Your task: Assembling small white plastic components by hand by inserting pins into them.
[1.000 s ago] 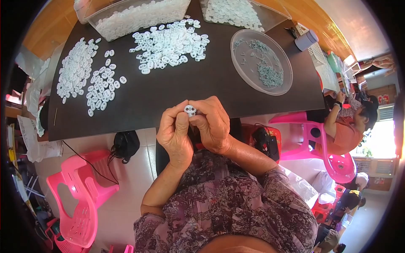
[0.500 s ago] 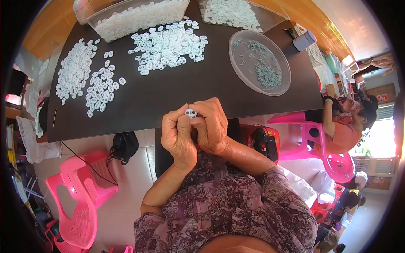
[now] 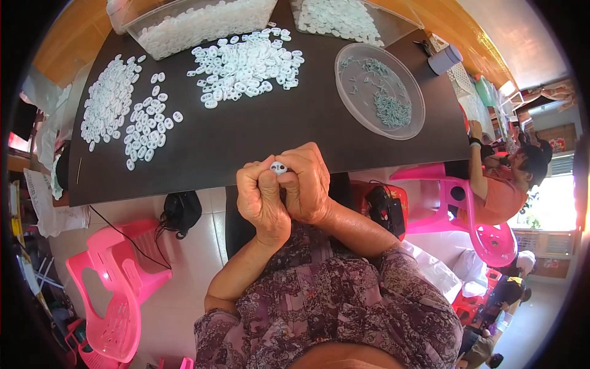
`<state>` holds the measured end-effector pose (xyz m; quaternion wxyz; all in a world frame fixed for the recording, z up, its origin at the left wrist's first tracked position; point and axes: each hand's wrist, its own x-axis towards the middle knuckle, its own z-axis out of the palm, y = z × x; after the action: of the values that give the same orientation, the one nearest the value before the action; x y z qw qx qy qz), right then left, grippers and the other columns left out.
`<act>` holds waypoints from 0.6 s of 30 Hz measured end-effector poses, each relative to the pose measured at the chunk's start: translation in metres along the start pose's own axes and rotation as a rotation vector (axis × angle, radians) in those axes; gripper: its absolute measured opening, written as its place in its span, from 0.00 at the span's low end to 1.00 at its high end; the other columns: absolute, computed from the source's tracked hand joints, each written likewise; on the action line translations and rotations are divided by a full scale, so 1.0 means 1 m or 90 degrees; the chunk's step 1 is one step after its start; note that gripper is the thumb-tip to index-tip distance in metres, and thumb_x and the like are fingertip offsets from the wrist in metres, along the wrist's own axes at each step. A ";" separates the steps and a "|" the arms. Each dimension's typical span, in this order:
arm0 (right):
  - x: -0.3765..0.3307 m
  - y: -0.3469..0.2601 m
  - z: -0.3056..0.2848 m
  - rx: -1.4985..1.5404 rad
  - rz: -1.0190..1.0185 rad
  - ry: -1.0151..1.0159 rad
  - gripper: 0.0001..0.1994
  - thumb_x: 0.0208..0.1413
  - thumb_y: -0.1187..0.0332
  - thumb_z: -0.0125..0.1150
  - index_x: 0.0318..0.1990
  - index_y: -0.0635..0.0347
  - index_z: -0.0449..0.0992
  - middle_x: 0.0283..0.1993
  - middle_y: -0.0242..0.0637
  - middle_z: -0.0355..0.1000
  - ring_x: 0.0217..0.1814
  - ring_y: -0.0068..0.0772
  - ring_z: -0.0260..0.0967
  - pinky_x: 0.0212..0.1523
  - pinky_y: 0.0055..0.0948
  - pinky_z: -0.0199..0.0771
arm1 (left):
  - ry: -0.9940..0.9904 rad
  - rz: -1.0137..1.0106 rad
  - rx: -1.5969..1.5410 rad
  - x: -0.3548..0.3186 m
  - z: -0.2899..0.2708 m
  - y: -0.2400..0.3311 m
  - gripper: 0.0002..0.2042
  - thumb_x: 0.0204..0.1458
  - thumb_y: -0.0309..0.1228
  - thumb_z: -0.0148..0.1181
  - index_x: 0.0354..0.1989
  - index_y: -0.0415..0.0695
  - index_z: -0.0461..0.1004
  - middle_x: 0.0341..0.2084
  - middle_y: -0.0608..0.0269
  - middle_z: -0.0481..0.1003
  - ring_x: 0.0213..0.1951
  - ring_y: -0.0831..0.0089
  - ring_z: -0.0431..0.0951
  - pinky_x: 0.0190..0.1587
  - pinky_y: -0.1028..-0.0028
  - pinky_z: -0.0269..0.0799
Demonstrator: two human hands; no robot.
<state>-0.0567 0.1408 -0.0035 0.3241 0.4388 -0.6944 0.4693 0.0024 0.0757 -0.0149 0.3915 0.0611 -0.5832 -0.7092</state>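
Observation:
A small white oval plastic piece with two dark holes (image 3: 278, 167) is pinched between both my hands at the table's near edge. My left hand (image 3: 260, 200) is closed on its left side, thumb pressed against it. My right hand (image 3: 309, 181) grips the other side with thumb and curled forefinger. Fingers cover most of the piece, so only its holed face shows. Beyond my hands, similar white pieces lie in a large heap (image 3: 249, 64), a dense pile at the left (image 3: 109, 101) and a smaller group (image 3: 147, 132).
Clear bins (image 3: 161, 51) of white pieces stand along the dark table's far side. A round clear tray (image 3: 350, 114) holds small grey-green screw-like parts. A grey cylindrical container (image 3: 444, 59) stands at the right. Pink chairs (image 3: 117, 277) flank me; another person (image 3: 501, 184) sits at the right.
The white piece has tilted slightly, and my fingers have closed further around it. Both hands remain in nearly the same place.

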 end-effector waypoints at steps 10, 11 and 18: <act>-0.002 0.006 0.002 0.002 -0.005 -0.012 0.05 0.56 0.72 0.53 0.37 0.65 0.68 0.29 0.40 0.67 0.25 0.34 0.63 0.24 0.29 0.65 | 0.007 0.014 0.041 -0.001 0.000 -0.003 0.10 0.61 0.33 0.46 0.39 0.37 0.67 0.28 0.69 0.64 0.31 0.84 0.63 0.36 0.82 0.62; -0.002 0.006 0.002 0.002 -0.007 -0.017 0.05 0.57 0.72 0.52 0.37 0.65 0.68 0.29 0.40 0.67 0.25 0.34 0.62 0.24 0.29 0.65 | 0.006 0.025 0.057 -0.001 0.000 -0.005 0.10 0.61 0.33 0.46 0.38 0.37 0.67 0.28 0.69 0.64 0.31 0.84 0.63 0.36 0.82 0.62; 0.003 0.007 0.001 0.016 -0.011 -0.014 0.10 0.48 0.77 0.59 0.38 0.66 0.68 0.30 0.40 0.66 0.25 0.35 0.62 0.25 0.30 0.63 | -0.003 0.024 0.030 0.002 0.000 -0.002 0.09 0.61 0.31 0.47 0.38 0.36 0.69 0.27 0.69 0.64 0.30 0.83 0.62 0.35 0.83 0.61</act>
<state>-0.0640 0.1402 -0.0033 0.3148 0.4544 -0.6879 0.4704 0.0003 0.0743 -0.0157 0.4017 0.0575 -0.6017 -0.6880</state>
